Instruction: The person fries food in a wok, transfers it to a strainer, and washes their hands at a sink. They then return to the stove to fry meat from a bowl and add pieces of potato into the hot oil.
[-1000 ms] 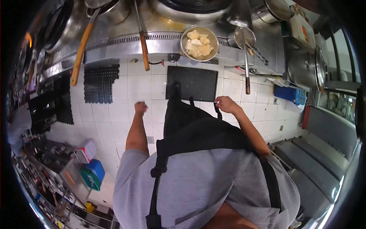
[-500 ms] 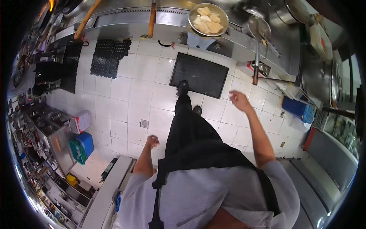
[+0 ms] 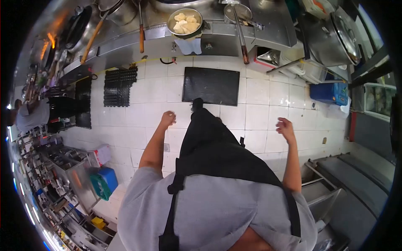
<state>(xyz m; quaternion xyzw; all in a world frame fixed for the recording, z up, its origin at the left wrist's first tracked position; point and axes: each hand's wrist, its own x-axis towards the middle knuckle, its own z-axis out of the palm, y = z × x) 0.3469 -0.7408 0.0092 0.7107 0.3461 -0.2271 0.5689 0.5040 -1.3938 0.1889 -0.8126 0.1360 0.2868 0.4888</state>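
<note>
My left hand point(image 3: 168, 119) hangs in front of me above the tiled floor, its fingers loosely curled in with nothing visible in them. To the right, my right hand point(image 3: 285, 127) is held out over the tiles, its fingers bent but apart, and empty. Neither hand touches anything. A black mat point(image 3: 211, 86) lies on the floor just ahead, with one of my shoes at its near edge. Beyond it, a round metal bowl point(image 3: 184, 22) with pale pieces of food stands at the edge of the steel counter point(image 3: 217, 28).
Long-handled tools point(image 3: 141, 38) jut over the counter edge. Flames point(image 3: 51, 38) burn at the far left, where another person point(image 3: 33, 115) stands. A large covered pot point(image 3: 335, 39) and a blue bin point(image 3: 328, 93) are at right. A blue-green container point(image 3: 104, 183) sits at lower left.
My left hand has moved up and forward; my right hand has shifted right and slightly down in view. The view has turned, and the other person's upper body now shows at left.
</note>
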